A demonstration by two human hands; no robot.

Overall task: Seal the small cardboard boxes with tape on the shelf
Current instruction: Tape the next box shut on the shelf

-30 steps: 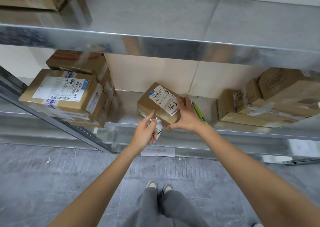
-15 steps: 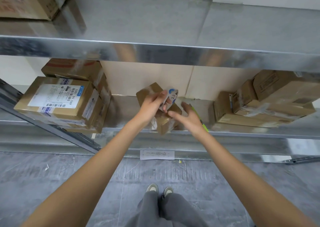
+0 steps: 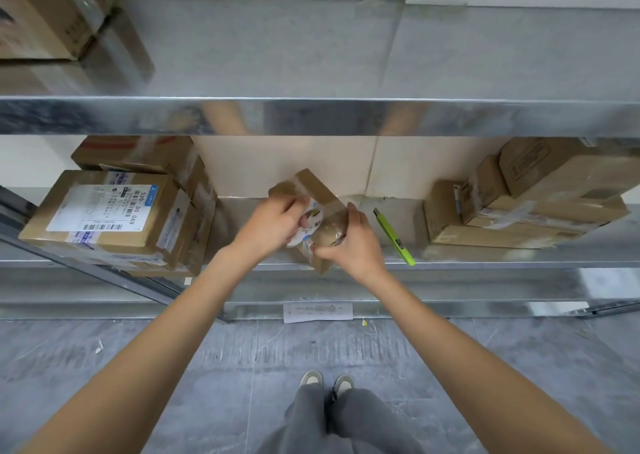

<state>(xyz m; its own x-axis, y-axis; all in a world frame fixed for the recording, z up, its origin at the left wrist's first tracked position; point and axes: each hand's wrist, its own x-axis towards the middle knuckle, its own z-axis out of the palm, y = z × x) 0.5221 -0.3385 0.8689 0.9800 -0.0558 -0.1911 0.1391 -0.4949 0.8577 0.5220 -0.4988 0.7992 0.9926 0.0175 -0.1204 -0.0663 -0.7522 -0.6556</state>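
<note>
Both arms outstretched; left grip (image 3: pixel 273 223) curled around tape roll (image 3: pixel 309 226), right grip (image 3: pixel 349 242) pinching tape end.

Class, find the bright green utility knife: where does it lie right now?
The green utility knife lies on the middle shelf, just right of the right hand and left of the stacked boxes, its tip reaching the shelf's front edge.

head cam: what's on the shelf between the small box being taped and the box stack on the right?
A green utility knife, lying on the shelf, head view.

The white shipping label (image 3: pixel 100 207) on the large box (image 3: pixel 104 221) at left reads "530 D5 069". A blue corner square carries "Z". Other print is too blurred to read.
</note>
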